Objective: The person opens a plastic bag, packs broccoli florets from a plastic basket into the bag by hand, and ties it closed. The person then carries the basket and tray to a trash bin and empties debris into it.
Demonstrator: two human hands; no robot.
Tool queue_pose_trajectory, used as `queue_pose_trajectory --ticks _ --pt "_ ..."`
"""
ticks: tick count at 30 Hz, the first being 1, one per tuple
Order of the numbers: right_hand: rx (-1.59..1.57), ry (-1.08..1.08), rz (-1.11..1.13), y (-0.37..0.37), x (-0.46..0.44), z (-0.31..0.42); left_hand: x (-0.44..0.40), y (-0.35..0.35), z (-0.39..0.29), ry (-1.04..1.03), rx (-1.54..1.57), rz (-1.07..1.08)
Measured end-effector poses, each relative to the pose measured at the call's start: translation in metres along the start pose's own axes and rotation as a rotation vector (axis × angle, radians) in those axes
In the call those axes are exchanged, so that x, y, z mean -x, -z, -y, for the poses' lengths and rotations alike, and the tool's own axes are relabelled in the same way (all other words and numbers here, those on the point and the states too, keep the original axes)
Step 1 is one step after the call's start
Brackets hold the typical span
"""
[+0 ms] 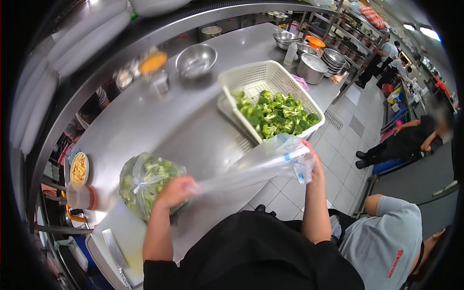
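A clear plastic bag (241, 171) is stretched between my two hands above the steel table's near edge. My left hand (175, 192), closed and a little blurred, grips one end beside a tied bag of broccoli (140, 186). At the other end my right hand (315, 166) is closed on the gathered plastic with blue print. Just beyond the stretched bag stands a white perforated basket (249, 83), tilted in view, with loose broccoli florets (280, 113) in its nearer part.
A knife (115, 249) lies on a cutting board (137, 232) at the lower left. Left are a bowl of cut pieces (79, 168) and a tub (79, 195). Metal bowls (195, 60) and a pot (311, 67) stand farther back. A person in grey (382, 237) is close at right.
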State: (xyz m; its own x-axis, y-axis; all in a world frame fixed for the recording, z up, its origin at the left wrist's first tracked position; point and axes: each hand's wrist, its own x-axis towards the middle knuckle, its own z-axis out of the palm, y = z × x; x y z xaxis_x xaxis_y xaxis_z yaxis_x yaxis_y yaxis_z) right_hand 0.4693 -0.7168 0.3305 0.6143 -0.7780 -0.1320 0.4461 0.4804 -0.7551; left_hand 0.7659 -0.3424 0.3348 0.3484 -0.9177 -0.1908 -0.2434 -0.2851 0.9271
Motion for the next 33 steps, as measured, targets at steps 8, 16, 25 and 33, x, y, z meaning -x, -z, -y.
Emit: queue_pose_trajectory --ticks 8,16,25,33 --pt "0.839 -0.287 0.625 -0.024 0.037 -0.008 -0.046 0.042 -0.012 -0.090 1.022 -0.695" --pt "0.378 -0.384 -0.060 -0.027 0.025 -0.070 -0.083 0.024 -0.008 0.051 0.199 -0.677" --pt "-0.071 -0.743 -0.043 -0.009 0.022 -0.127 -0.037 0.007 -0.083 0.069 -0.767 -0.721" --pt "-0.077 -0.633 -0.008 -0.001 0.025 -0.148 -0.044 -0.012 -0.107 -0.222 -0.780 -0.776"
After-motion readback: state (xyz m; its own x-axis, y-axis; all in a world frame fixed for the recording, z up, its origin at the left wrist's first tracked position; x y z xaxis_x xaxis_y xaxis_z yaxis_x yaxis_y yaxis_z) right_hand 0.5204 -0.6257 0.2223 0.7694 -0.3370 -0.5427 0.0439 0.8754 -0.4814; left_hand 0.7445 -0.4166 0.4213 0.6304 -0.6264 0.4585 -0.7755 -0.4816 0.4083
